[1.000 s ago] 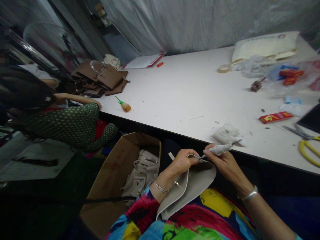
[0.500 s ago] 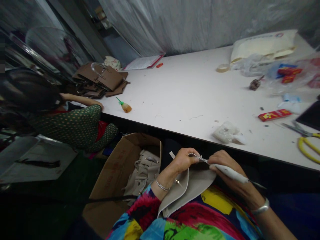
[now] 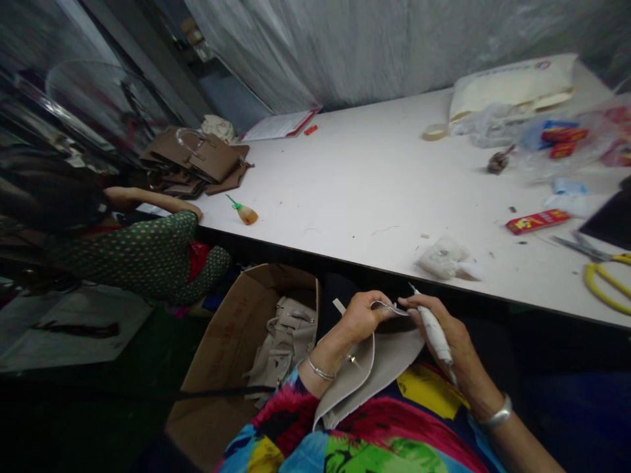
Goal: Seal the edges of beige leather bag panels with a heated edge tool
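Note:
On my lap lies a light grey handbag piece (image 3: 389, 368) with a small gold metal fitting (image 3: 352, 359). My left hand (image 3: 362, 318) pinches a narrow strap-like edge (image 3: 397, 309) of it. In my right hand (image 3: 444, 322) is a white pen-like tool (image 3: 434, 334) with a thin pointed tip directed up and away from me. The tip stands above the edge, apart from it. The right fingertips are close to the strap's end; whether they touch it I cannot tell.
Left of my lap, a cardboard box (image 3: 217, 348) holds several grey pieces (image 3: 290, 328). The white table (image 3: 335, 190) ahead carries brown handbags (image 3: 207, 154), a bottle (image 3: 245, 213), a plastic packet (image 3: 444, 257), a red box (image 3: 537, 221) and yellow-handled scissors (image 3: 604, 279). A co-worker (image 3: 133, 253) sits at left.
The white tool has turned in my right hand: its tip now points up and away, its rear end down. My left hand has kept its hold on the handbag piece.

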`<state>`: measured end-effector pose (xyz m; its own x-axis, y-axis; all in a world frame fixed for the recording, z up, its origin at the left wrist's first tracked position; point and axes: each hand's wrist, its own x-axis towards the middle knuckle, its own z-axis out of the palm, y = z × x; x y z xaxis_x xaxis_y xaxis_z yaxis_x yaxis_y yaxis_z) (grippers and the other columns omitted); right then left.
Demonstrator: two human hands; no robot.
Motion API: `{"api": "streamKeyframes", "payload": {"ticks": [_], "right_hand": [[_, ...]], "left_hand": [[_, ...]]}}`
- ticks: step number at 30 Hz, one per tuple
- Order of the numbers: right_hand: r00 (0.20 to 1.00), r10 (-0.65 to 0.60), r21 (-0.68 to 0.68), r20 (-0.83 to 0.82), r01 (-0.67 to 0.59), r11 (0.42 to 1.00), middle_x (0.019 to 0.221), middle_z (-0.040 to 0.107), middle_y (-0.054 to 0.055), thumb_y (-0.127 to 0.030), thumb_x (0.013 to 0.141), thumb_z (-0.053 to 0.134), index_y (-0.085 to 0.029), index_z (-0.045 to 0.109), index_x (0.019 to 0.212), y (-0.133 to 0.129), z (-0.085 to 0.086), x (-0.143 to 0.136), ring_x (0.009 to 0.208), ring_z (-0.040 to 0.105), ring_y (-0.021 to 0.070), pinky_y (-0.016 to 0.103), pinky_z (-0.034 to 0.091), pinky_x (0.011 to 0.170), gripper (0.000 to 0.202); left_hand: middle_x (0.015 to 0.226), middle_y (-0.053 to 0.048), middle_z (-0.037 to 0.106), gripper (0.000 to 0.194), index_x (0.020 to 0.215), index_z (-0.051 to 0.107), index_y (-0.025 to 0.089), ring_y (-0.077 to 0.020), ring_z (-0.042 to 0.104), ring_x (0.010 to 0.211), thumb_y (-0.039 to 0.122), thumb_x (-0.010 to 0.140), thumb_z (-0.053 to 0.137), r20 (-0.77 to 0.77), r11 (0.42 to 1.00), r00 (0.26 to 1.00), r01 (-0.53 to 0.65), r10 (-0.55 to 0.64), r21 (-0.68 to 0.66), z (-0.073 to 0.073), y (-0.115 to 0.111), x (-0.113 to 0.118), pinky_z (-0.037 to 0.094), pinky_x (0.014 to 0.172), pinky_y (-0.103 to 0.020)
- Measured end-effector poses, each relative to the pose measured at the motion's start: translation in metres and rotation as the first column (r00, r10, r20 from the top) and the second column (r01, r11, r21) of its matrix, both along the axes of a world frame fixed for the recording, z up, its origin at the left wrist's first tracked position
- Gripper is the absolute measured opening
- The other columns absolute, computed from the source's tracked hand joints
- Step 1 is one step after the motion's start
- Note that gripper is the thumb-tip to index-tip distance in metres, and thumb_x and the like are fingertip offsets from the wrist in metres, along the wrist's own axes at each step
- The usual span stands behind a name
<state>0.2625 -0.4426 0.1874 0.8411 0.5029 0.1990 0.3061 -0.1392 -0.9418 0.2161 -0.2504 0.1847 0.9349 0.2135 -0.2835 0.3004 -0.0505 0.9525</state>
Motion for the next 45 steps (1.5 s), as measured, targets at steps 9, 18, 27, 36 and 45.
{"api": "streamKeyframes", "payload": {"ticks": [9, 18, 27, 36, 45], "right_hand": [[0.997, -0.001, -0.192, 0.082, 0.017, 0.981, 0.107, 0.072, 0.005, -0.049, 0.102, 0.063, -0.027, 0.061, 0.118, 0.007, -0.008, -0.006, 0.087, 0.070, 0.0206, 0.028, 0.053, 0.070, 0.028], [0.999, -0.012, -0.180, 0.048, 0.020, 0.983, 0.097, 0.072, 0.004, -0.056, 0.100, 0.060, -0.026, 0.061, 0.112, 0.017, -0.001, -0.004, 0.075, 0.069, 0.0188, 0.026, 0.051, 0.064, 0.033], [0.991, -0.081, -0.234, 0.110, 0.106, 0.966, 0.079, 0.067, 0.002, -0.067, 0.096, 0.060, -0.023, 0.066, 0.107, 0.017, 0.008, -0.001, 0.060, 0.059, 0.0151, 0.025, 0.044, 0.055, 0.045], [0.982, -0.126, -0.247, 0.139, 0.157, 0.956, 0.095, 0.072, 0.005, -0.068, 0.094, 0.063, -0.023, 0.066, 0.112, 0.018, 0.007, -0.004, 0.071, 0.063, 0.0178, 0.027, 0.045, 0.062, 0.049], [0.964, -0.205, -0.192, 0.172, 0.237, 0.952, 0.106, 0.072, 0.007, -0.068, 0.094, 0.066, -0.025, 0.066, 0.118, 0.000, 0.026, -0.022, 0.079, 0.068, 0.0211, 0.031, 0.054, 0.067, 0.049]], "left_hand": [[0.091, -0.003, 0.071, 0.014, 0.092, 0.070, 0.014, -0.0164, 0.063, 0.090, 0.012, 0.077, 0.070, 0.011, 0.994, 0.996, 0.082, -0.083, 0.073, 0.018, -0.001, -0.001, 0.047, 0.086, -0.027], [0.091, 0.000, 0.067, 0.030, 0.102, 0.062, 0.017, -0.0135, 0.061, 0.087, 0.011, 0.075, 0.074, 0.027, 0.993, 0.994, 0.110, -0.109, -0.051, 0.009, 0.003, 0.000, 0.046, 0.085, -0.026], [0.112, -0.008, 0.071, 0.044, 0.110, 0.071, 0.014, -0.0174, 0.064, 0.103, 0.033, 0.075, 0.089, 0.084, 0.932, 0.988, 0.147, -0.126, -0.330, 0.010, 0.030, 0.001, 0.047, 0.103, -0.036], [0.107, -0.007, 0.072, 0.042, 0.107, 0.075, 0.013, -0.0160, 0.065, 0.097, 0.040, 0.078, 0.088, 0.031, 0.917, 0.998, 0.069, -0.062, -0.392, 0.010, 0.042, -0.008, 0.047, 0.103, -0.037], [0.105, -0.011, 0.073, 0.063, 0.107, 0.074, 0.015, -0.0195, 0.068, 0.098, 0.061, 0.067, 0.092, 0.090, 0.799, 0.992, 0.125, -0.089, -0.588, 0.010, 0.052, -0.017, 0.051, 0.094, -0.034]]}}
